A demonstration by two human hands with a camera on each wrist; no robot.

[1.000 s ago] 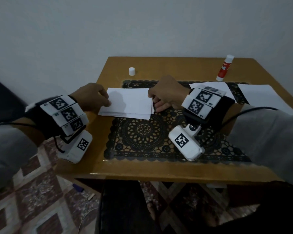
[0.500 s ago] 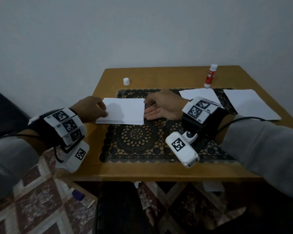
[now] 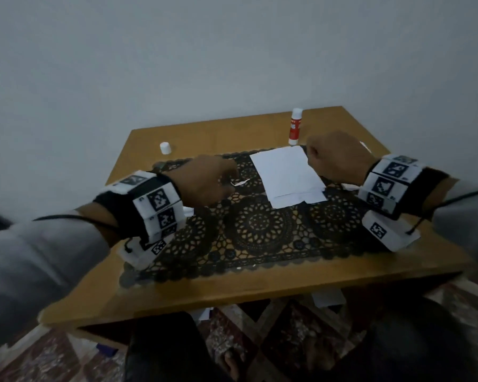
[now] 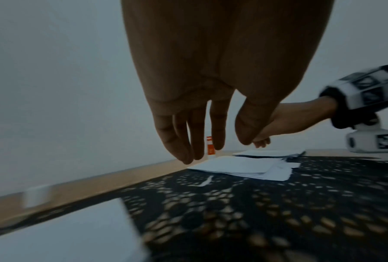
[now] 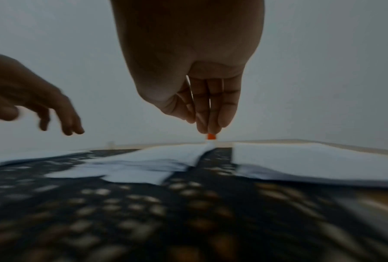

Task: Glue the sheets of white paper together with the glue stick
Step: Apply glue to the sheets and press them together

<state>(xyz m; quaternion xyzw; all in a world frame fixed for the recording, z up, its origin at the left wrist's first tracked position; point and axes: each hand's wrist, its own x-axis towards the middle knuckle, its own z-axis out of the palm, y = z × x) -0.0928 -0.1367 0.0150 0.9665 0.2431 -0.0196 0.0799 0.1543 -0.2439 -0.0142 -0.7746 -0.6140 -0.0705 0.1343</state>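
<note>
Left hand [image 3: 204, 183] hovers over the lace mat [image 3: 260, 232], grip loose, holding nothing. Right hand [image 3: 337, 158] sits at the far right corner of the white paper stack [image 3: 287, 175] mid-table; grip state unclear. Glue stick [image 3: 295, 126] upright at the table's [image 3: 232, 288] far edge, cap [image 3: 165, 148] far left.

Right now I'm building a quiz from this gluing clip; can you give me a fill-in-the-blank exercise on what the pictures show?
1. The glue stick stands ____ at the table's far edge.
2. The white cap sits apart from it, so the stick is ____.
3. The stack of white sheets lies on the black ____ mat.
4. The left hand holds ____.

Missing words: upright; uncapped; lace; nothing
</note>
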